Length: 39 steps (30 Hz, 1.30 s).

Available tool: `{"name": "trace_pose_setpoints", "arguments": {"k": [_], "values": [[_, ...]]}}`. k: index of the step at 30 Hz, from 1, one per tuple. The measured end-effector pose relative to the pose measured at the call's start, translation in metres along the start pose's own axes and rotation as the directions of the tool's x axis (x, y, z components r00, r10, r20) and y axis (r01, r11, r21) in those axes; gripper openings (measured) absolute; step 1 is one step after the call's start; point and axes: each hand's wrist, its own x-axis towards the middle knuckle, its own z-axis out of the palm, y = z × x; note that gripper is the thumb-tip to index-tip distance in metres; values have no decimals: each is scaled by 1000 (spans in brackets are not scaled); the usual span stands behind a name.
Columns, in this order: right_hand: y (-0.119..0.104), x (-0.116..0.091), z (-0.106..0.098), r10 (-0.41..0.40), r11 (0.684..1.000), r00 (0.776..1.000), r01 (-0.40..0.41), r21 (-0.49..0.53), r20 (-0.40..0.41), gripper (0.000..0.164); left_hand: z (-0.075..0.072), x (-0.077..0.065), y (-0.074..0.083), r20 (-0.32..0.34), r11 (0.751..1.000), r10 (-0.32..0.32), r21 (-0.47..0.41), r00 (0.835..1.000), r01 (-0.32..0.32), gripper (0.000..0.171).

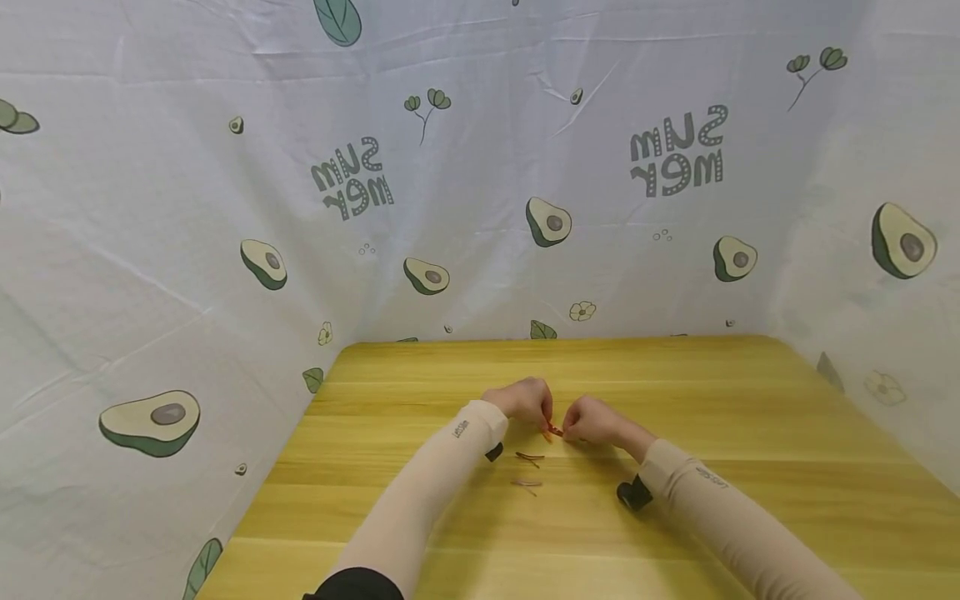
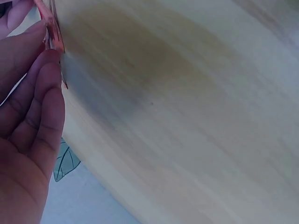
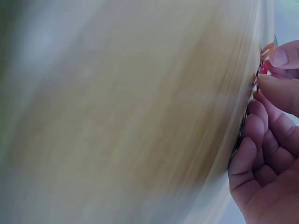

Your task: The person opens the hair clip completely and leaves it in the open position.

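Both hands are close together over the wooden table. My left hand (image 1: 525, 400) pinches a small, thin, red-orange piece (image 1: 553, 430) between thumb and finger. My right hand (image 1: 596, 419) pinches that piece's other end, its thumb and finger beside a red part. Orange strips with thin dark edges show in the left wrist view on the piece (image 2: 56, 35); its exact kind is unclear. Nearer the body lie a thin, dark, forked piece (image 1: 529, 457) and a paler, similar one (image 1: 527, 483). Fingertips hide parts of the red-orange piece.
The yellowish wooden table (image 1: 420, 392) spreads around both hands. White cloth printed with avocados (image 1: 480, 167) hangs behind the table and along its sides. A black wrist camera (image 1: 636, 493) sits under the right forearm.
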Motion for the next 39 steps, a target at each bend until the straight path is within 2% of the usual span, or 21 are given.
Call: {"name": "trace_pose_setpoints", "arguments": {"k": [8, 14, 22, 32, 39], "values": [[0, 0, 1, 5, 1000, 1000, -5, 7, 0, 6, 2, -2, 1, 14, 1000, 11, 18, 1000, -11, 7], [0, -1, 1, 7, 1000, 1000, -7, 9, -9, 6, 1, -5, 1, 10, 1000, 22, -11, 1000, -22, 13], [-3, 0, 1, -7, 1000, 1000, 6, -26, -9, 10, 7, -5, -4, -1, 998, -1, -59, 1000, 0, 15], [-6, -5, -2, -58, 998, 998, 57, -27, -24, 7, 2, -13, -8, -47, 994, 77, -78, 996, -81, 8], [-12, -7, -6, -91, 996, 994, 90, -21, -61, 8, -4, -22, -9, -93, 984, 91, -146, 992, -104, 7]]}}
